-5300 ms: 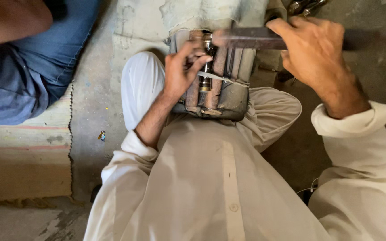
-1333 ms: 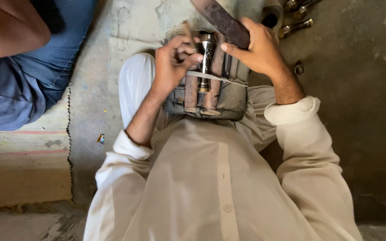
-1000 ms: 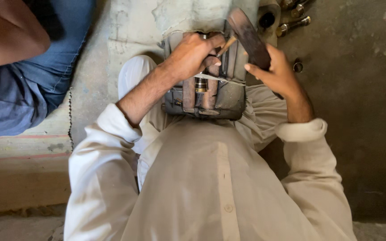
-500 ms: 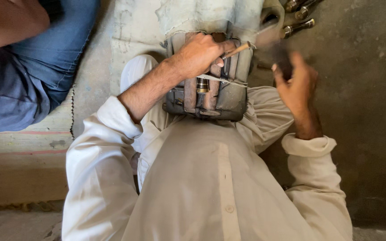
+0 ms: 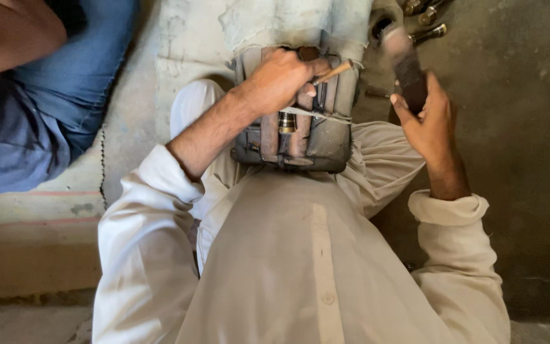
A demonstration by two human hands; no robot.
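A grimy metal housing (image 5: 316, 140) with rusty ribs and a brass-coloured piece in its middle rests between my knees. My left hand (image 5: 280, 79) lies on top of it, closed on a thin tan rod (image 5: 333, 71) that points up and to the right. Over to the right of the housing, my right hand (image 5: 431, 121) grips a dark heavy metal bar (image 5: 405, 64). The bar is blurred and stands apart from the rod's tip. My white sleeves and tunic fill the lower frame.
Another person in blue clothes (image 5: 46, 108) sits at the left, one bare arm at the top left corner. A pale cloth (image 5: 288, 25) lies beyond the housing. Several bolts (image 5: 424, 13) lie on the dark concrete floor at the top right.
My left hand has shifted onto the top of the housing and taken hold of the rod. My right hand has swung the dark bar from above the housing out to the right.
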